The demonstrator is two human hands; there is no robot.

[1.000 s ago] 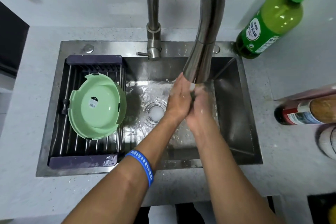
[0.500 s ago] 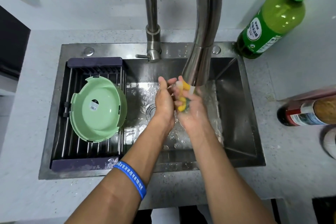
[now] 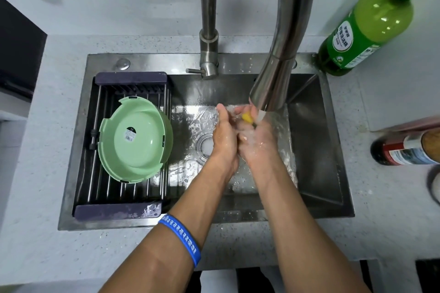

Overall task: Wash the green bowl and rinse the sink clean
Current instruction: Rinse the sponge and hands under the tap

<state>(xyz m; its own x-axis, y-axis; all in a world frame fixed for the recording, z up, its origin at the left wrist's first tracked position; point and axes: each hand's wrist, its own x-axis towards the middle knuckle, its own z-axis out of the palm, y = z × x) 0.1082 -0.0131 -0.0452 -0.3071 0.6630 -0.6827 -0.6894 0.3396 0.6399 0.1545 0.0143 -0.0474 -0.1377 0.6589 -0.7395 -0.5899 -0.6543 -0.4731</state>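
Note:
The green bowl (image 3: 135,140) lies upside down on the dark drying rack (image 3: 119,209) over the left part of the steel sink (image 3: 316,150). Water runs from the tall faucet's spout (image 3: 273,83) onto my hands in the middle of the basin. My right hand (image 3: 256,135) is closed around a yellow sponge (image 3: 247,118), of which only a corner shows. My left hand (image 3: 223,135) presses against the right one, its fingers wrapped over it. The drain (image 3: 204,147) lies just left of my hands.
A green dish soap bottle (image 3: 364,28) stands at the sink's back right corner. A dark red-labelled bottle (image 3: 404,150) lies on the counter to the right. Jars line the shelf at the top. The faucet lever (image 3: 197,71) points left.
My hands have closed together over the sponge again, so less yellow shows than half a second ago. The bowl and rack have not moved.

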